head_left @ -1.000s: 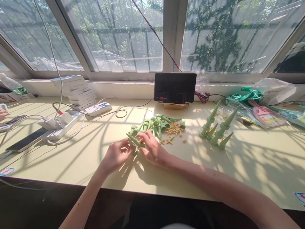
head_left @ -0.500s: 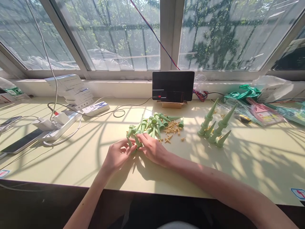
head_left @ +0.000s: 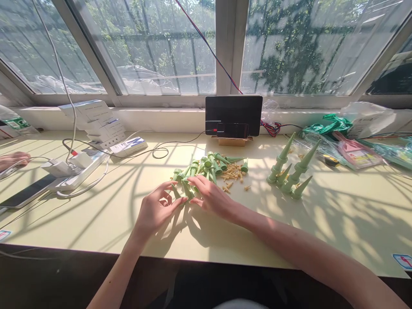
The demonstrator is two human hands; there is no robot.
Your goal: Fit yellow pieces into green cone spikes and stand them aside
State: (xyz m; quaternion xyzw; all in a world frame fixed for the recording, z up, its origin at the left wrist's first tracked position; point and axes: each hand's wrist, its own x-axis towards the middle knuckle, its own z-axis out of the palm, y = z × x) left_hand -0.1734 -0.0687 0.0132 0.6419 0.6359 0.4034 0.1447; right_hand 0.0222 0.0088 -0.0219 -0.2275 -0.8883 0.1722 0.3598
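Two small green cone-shaped spikes stand point up between my hands: the left green spike (head_left: 175, 192) and the right green spike (head_left: 186, 190). My left hand (head_left: 156, 207) curves around the left spike, its index finger near the tip and its thumb stretched in front of the base; the fingers are apart. My right hand (head_left: 214, 196) is beside the right spike, thumb and index finger spread. Whether the fingertips still touch the spikes is hard to make out. Just behind lies a heap of green spikes (head_left: 207, 165), with small yellowish plastic pieces (head_left: 232, 172) to its right.
Several assembled green spikes (head_left: 286, 174) stand to the right. A tablet (head_left: 234, 109) with a phone before it leans at the window. On the left are a power strip (head_left: 83, 174), stacked boxes (head_left: 96, 120) and another person's hand (head_left: 14, 161). Plastic bags (head_left: 357, 148) lie far right.
My fingers have loosened and spread around the two spikes, with my right hand shifting slightly right. Another person's hand has come in at the left edge, where a phone lay.
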